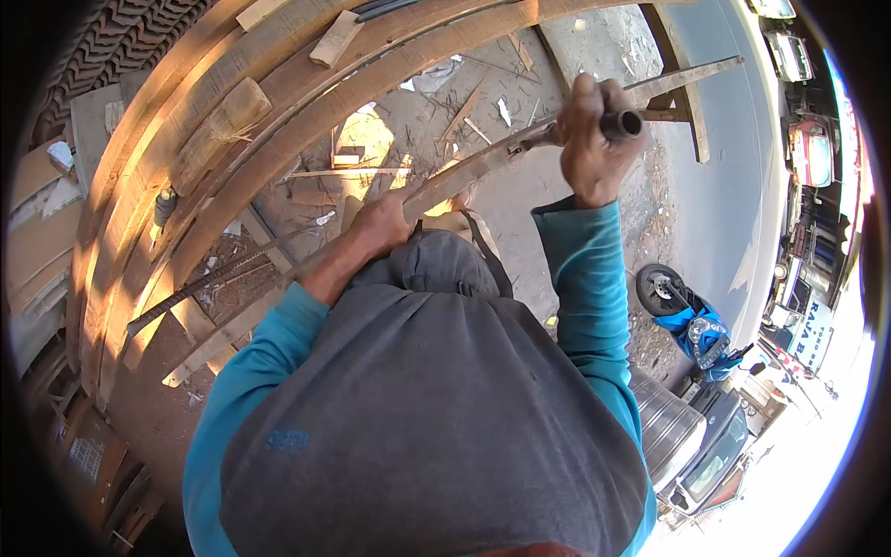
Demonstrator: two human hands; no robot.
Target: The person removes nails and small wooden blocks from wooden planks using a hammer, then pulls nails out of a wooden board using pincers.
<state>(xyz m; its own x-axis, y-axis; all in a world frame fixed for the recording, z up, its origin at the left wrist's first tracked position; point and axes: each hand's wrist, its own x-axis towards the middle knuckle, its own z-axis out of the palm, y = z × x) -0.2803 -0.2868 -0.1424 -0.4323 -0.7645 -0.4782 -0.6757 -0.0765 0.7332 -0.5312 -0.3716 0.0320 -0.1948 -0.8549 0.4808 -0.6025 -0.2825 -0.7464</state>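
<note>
A long, narrow wooden plank [475, 167] runs diagonally in front of my body, from lower left to upper right. My left hand [379, 225] grips it near the middle, close to my waist, with the fingers partly hidden. Above the plank's right part, my right hand [594, 144] is closed around a metal tool [623, 124] with a dark, hollow tube handle. The tool's narrow metal end reaches left over the plank; its exact kind is unclear, and I cannot tell whether it touches the wood.
Thick timber beams [306, 121] fill the left and far side, with a dark-handled tool [163, 208] and wood offcuts on them. A ribbed rod [209, 280] lies below. Scraps litter the ground. A blue motorcycle [698, 332] and parked vehicles stand right, beside a road [733, 186].
</note>
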